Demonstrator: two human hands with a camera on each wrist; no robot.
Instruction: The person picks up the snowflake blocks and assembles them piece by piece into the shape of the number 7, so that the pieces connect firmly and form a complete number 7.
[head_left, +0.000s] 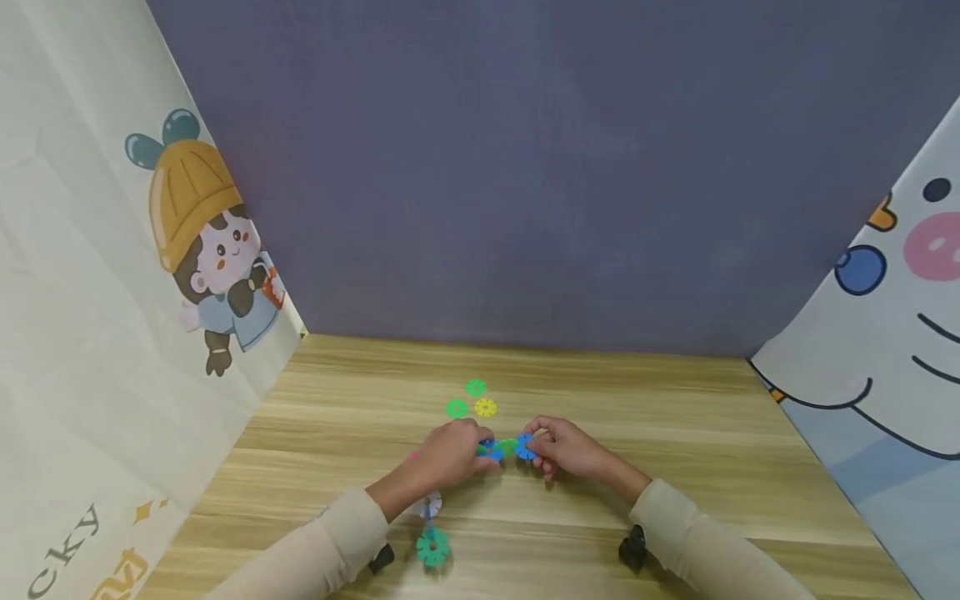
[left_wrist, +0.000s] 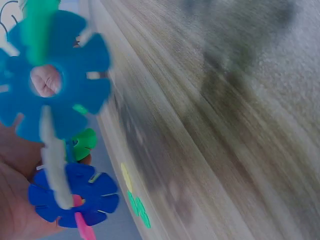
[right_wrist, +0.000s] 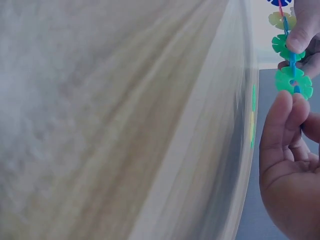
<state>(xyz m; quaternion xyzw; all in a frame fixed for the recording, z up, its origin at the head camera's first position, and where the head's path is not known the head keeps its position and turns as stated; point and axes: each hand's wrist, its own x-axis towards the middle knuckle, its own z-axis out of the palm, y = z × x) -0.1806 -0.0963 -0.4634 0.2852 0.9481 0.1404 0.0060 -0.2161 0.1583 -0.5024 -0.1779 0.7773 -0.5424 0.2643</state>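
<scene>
A chain of slotted, flower-shaped plastic discs hangs between my two hands over the wooden table. My left hand (head_left: 453, 454) grips the chain near a blue disc (head_left: 492, 452). My right hand (head_left: 572, 450) pinches the blue disc (head_left: 525, 447) at the chain's right end, which is slotted into a green disc (right_wrist: 294, 82). The rest of the chain trails below my left hand, with a white disc (head_left: 430, 505) and a green disc (head_left: 432, 547) at its lower end. In the left wrist view, a dark blue disc (left_wrist: 95, 192) and a pink disc (left_wrist: 86, 231) are joined to a whitish one.
Beyond my hands, two loose green discs (head_left: 476, 387) and a yellow disc (head_left: 485, 407) lie flat on the wooden table (head_left: 675, 400). A dark grey panel (head_left: 525, 167) stands at the table's back edge. Printed white sheets (head_left: 67, 250) flank both sides.
</scene>
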